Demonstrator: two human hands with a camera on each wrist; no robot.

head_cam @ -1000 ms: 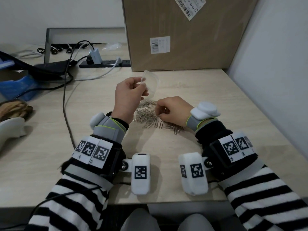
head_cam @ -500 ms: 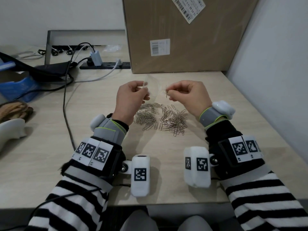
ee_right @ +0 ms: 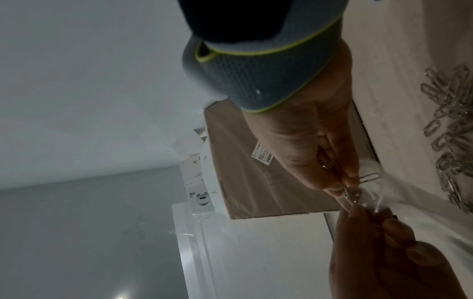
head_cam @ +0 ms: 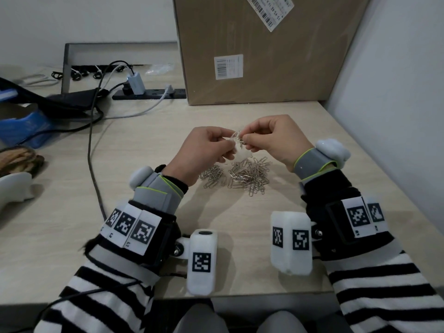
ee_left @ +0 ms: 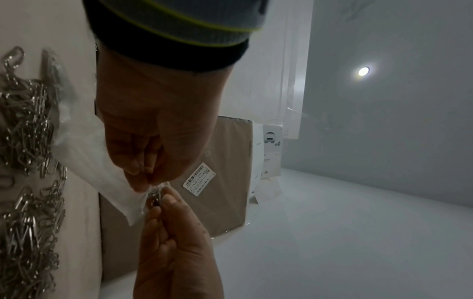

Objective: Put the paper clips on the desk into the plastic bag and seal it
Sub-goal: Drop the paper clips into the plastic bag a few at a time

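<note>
Above the desk [head_cam: 300,131], my left hand [head_cam: 229,141] pinches the mouth of a small clear plastic bag [ee_left: 102,168], which hangs toward the desk. My right hand [head_cam: 246,138] pinches a few silver paper clips [head_cam: 240,140] right at that mouth, fingertips of both hands almost touching. In the right wrist view the held paper clips [ee_right: 368,178] poke into the bag [ee_right: 422,206]. Whether any clips lie inside the bag is hard to tell. A loose pile of paper clips [head_cam: 249,176] lies on the desk just below my hands, with a smaller heap [head_cam: 212,177] to its left.
A large cardboard box [head_cam: 264,56] stands at the back of the desk. A power strip [head_cam: 149,93] with a charger and cables [head_cam: 92,140] lies at the back left. A blue item [head_cam: 26,126] and a white object [head_cam: 14,188] sit far left. A wall [head_cam: 396,116] bounds the right side.
My right hand rose from the pile with a few clips and moved left to the bag's mouth. My left hand kept hold of the bag at about the same height.
</note>
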